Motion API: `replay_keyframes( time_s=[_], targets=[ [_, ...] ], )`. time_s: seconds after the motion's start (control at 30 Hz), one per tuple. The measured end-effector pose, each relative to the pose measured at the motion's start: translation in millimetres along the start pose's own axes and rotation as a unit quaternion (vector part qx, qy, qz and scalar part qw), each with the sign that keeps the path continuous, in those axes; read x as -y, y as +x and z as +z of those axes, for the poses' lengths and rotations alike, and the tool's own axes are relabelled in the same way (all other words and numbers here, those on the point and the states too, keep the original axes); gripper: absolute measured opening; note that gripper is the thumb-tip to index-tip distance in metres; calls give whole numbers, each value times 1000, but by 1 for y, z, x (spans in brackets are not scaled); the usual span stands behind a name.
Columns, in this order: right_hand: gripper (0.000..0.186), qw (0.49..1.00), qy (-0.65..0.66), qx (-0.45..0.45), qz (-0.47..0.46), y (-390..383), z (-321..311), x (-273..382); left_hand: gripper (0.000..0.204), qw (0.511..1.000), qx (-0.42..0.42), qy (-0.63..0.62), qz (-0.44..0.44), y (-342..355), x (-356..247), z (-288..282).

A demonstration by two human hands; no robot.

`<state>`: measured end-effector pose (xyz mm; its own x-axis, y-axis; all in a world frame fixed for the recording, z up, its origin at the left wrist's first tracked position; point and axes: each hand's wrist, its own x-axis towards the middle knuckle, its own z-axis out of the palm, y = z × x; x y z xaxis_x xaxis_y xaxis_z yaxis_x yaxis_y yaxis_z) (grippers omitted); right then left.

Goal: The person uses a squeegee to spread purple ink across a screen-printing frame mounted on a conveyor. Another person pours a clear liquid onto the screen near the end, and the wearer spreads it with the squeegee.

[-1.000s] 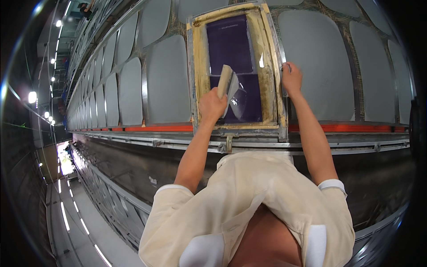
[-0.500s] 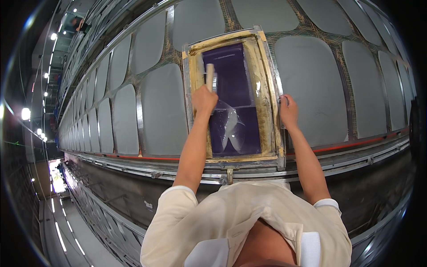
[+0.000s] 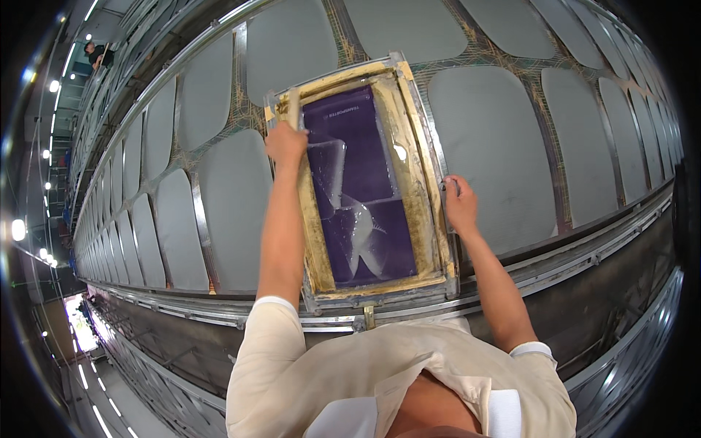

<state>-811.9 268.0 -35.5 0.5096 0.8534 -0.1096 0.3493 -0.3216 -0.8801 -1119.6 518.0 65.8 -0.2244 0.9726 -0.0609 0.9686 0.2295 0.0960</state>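
A screen printing frame (image 3: pixel 349 293) lies on the long table in front of me, its mesh purple and its borders taped yellow. My left hand (image 3: pixel 285 144) is closed round the pale wooden handle of a squeegee (image 3: pixel 293 108) at the frame's left side; its blade is mostly hidden by the hand. Clear, shiny ink (image 3: pixel 361 237) lies on the lower mesh, and a streak of it runs up the left part. At the frame's right edge, my right hand (image 3: pixel 460 204) has its fingers curled round the metal rail or grip there.
Rows of grey rounded panels (image 3: pixel 493 146) cover the table on both sides of the frame. A metal rail (image 3: pixel 569 260) runs along the near table edge. Far off at the upper left, a person (image 3: pixel 98 55) is by another table.
My left hand and the squeegee have moved left across the mesh to the frame's left side. A new ink streak shows on the left part. The right hand keeps its hold.
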Motion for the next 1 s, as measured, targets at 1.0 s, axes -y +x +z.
replay_keyframes(
  time_s=[1.0],
  targets=[
    [38, 999, -33, 7, 16, 3, 1, 1, 16, 902, 56, -136, 407, -194, 45, 13]
  ],
)
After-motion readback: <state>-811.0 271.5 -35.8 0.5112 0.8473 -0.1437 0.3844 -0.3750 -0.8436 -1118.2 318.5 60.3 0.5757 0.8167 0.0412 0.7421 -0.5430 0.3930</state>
